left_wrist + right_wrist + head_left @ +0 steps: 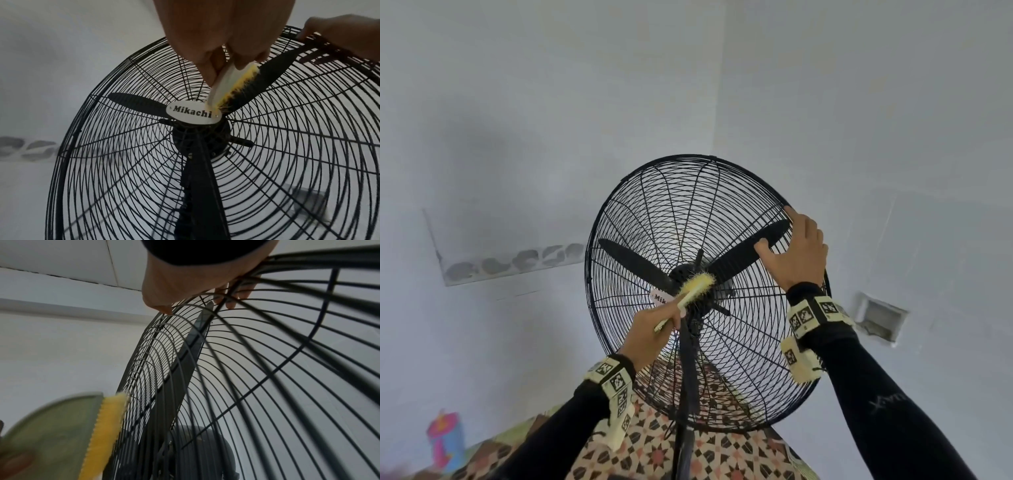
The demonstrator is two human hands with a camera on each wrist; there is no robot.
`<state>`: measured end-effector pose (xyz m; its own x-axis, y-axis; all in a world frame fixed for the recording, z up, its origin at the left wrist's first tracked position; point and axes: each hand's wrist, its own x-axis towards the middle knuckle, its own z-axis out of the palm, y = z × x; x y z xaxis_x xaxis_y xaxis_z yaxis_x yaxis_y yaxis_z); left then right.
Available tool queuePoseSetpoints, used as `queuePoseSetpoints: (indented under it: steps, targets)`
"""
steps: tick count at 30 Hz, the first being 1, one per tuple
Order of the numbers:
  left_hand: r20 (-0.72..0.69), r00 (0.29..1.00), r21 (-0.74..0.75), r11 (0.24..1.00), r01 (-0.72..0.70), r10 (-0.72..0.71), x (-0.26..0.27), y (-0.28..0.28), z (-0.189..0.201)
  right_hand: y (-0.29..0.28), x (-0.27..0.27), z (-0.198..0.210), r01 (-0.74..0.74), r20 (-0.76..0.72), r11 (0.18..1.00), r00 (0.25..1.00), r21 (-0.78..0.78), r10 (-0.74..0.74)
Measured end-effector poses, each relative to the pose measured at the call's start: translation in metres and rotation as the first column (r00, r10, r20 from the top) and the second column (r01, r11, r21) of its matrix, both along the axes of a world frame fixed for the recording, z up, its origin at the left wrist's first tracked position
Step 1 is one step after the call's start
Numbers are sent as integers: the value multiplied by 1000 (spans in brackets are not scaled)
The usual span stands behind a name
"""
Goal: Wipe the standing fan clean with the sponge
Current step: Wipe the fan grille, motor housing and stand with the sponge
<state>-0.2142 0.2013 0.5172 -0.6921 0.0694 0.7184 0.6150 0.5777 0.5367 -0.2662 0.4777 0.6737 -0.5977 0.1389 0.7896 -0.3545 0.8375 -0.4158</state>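
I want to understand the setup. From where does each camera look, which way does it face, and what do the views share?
Head: on the head, facing the fan in a room corner; both hands and sleeves show.
Left wrist: along the left hand, which holds the brush at the fan's middle.
Right wrist: along the right hand, which grips the rim from the side.
Shared: all show fan and brush.

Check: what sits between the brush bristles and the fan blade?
Only the front grille wires. In the left wrist view, the brush in the left hand lies on the grille; the blade runs behind it.
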Motion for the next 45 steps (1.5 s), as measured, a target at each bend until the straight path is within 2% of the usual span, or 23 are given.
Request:
queuePoseSetpoints:
  steps: [4, 5, 8, 10, 12, 14, 18, 22, 26, 29, 30, 32, 34, 37, 39, 41, 45]
  targets:
    - [-31, 995, 141, 986, -85, 90, -7, -7, 5, 0, 0, -2, -9, -12, 1000, 1000, 7, 9]
    - [-26, 995, 130, 987, -97, 101, -8, -5, 5, 0, 0, -3, -5, -14, 1000, 1000, 9, 5]
    - [24, 1000, 58, 998, -18, 17, -3, -1, 11, 1, 0, -1, 2, -12, 1000, 1000, 3, -2]
    - [1, 1000, 108, 994, -4, 4, -4, -8, 22, 3, -1, -1, -6, -8, 1000, 1000, -3, 6]
    - [-42, 997, 195, 980, -49, 58, -10, -13, 35, 1, 0, -2, -6, -11, 1000, 1000, 5, 6]
    - [-37, 996, 160, 984, -77, 84, -13, -7, 40, -2, 0, -2, 4, -13, 1000, 1000, 15, -3]
    - [18, 999, -35, 999, 37, -36, -5, 9, 27, 0, -2, -1, 10, -15, 1000, 1000, -5, -10]
    - [-46, 995, 165, 983, -75, 84, -10, 2, 36, -1, 0, -3, 9, -24, 1000, 1000, 12, -9]
    - [-40, 999, 15, 999, -31, 32, -7, 5, 41, -1, -1, 0, 13, -13, 1000, 1000, 4, -13]
    - [-30, 992, 184, 976, -118, 125, -11, -3, 50, 0, 0, -2, 2, -14, 1000, 1000, 2, -2]
    - [-43, 990, 180, 976, -123, 133, -13, -3, 51, 0, 0, -3, 3, -13, 1000, 1000, 6, -3]
    - [-54, 997, 56, 997, -47, 50, -12, 2, 48, -1, 1, -2, 7, -10, 1000, 1000, 11, -6]
    - [-8, 1000, -15, 1000, 9, -9, -9, 4, 48, -1, 1, 0, 11, -9, 1000, 1000, 4, -11]
    - [-46, 993, 191, 977, -95, 106, -12, -8, 64, 0, 3, -1, 1, -10, 1000, 1000, 7, -1]
    - [-73, 980, 256, 953, -159, 183, -17, -10, 73, -2, 4, -2, 6, -11, 1000, 1000, 15, -5]
    - [-80, 985, 172, 975, -140, 156, -19, 1, 75, -3, 4, -2, 16, -11, 1000, 1000, 8, -16]
    - [-6, 999, -15, 999, 41, -41, -10, 21, 62, -1, 2, 0, 8, -6, 1000, 1000, -8, -8]
